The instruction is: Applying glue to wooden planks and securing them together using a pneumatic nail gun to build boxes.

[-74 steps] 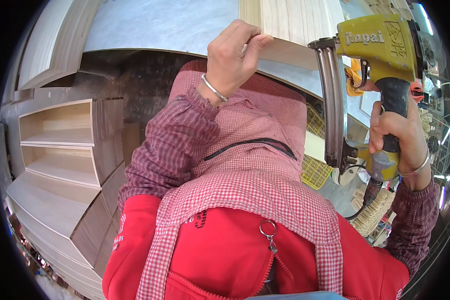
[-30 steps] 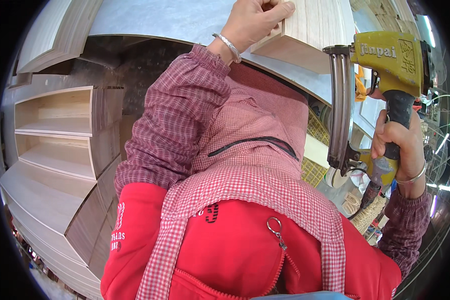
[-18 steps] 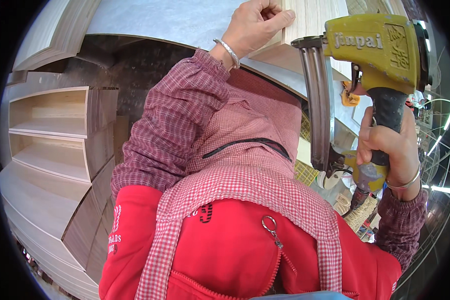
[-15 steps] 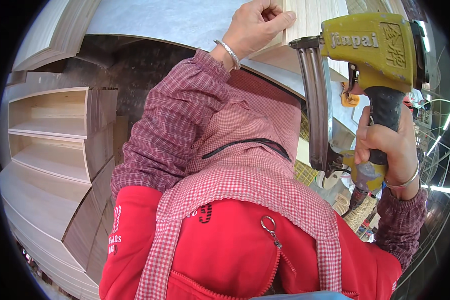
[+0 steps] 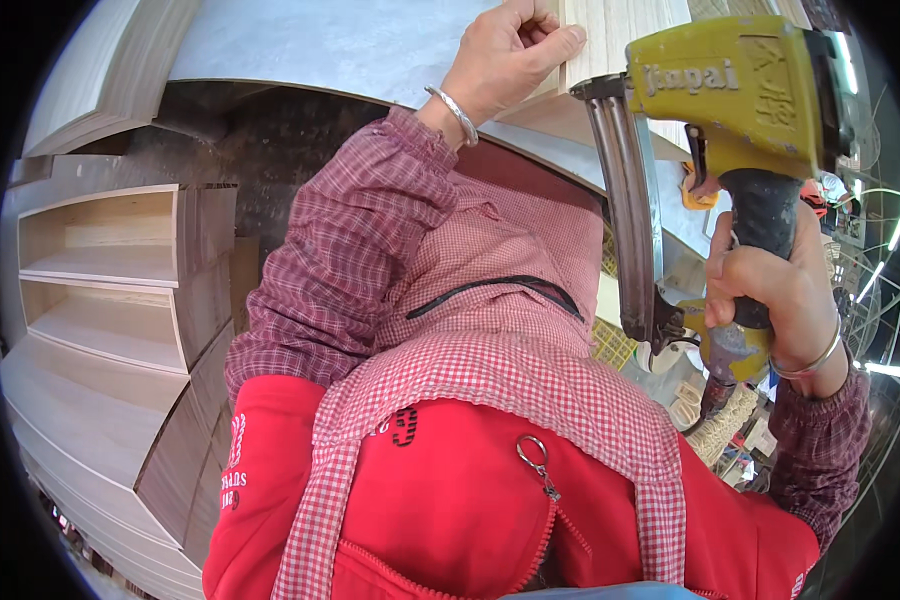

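Left hand (image 5: pixel 500 62), its red sleeve (image 5: pixel 275 440) lettered in white, half-curls at a wooden box (image 5: pixel 620 40) on the far table (image 5: pixel 320 45), grip unclear. At right, a yellow nail gun (image 5: pixel 720 100) with raised lettering fills the right hand (image 5: pixel 792 285), fingers wrapped round its handle (image 5: pixel 765 212).

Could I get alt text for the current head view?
A person's right hand grips a yellow nail gun; the left hand is at the edge of a pale wooden piece on a table. Wooden boxes are stacked at left.
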A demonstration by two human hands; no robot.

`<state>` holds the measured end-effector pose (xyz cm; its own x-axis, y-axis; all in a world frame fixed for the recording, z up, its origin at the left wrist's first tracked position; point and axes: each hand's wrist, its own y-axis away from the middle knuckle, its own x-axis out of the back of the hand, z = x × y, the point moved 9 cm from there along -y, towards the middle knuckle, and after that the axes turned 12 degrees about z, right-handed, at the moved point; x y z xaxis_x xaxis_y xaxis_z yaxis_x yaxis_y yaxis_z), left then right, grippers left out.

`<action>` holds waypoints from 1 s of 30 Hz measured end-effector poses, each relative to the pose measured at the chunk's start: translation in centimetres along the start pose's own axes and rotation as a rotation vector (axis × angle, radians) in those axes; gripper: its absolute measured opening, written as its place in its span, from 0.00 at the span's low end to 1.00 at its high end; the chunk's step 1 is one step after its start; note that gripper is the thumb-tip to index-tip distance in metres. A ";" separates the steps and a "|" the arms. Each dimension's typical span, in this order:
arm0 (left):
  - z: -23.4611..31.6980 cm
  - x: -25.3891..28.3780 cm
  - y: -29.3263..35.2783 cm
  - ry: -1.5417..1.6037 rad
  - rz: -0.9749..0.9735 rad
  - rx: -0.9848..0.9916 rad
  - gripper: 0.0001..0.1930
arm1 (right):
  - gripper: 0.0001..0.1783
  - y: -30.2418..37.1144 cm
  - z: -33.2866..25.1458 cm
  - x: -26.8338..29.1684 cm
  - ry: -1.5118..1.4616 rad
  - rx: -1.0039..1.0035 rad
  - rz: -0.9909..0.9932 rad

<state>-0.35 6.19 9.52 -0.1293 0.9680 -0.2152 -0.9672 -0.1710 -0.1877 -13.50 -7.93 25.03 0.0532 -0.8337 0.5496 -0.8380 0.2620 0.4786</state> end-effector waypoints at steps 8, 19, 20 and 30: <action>0.5 0.0 1.0 -0.050 0.045 -0.027 0.10 | 0.20 -0.3 1.2 1.3 -0.044 0.067 -0.061; -3.4 1.5 0.0 0.481 -0.106 0.490 0.13 | 0.06 -5.2 16.0 15.6 0.027 0.153 0.528; -4.1 1.7 -1.0 0.465 -0.085 0.522 0.15 | 0.06 -6.2 18.2 17.0 0.070 0.145 0.562; -5.0 -0.7 -12.0 0.145 0.043 0.574 0.29 | 0.40 -16.2 35.3 24.6 0.794 0.063 0.747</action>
<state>12.50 6.61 7.10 -0.1786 0.9207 -0.3470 -0.9304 -0.0433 0.3641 -17.78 -49.87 6.58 -0.1644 0.0823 0.9829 -0.8296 0.5276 -0.1830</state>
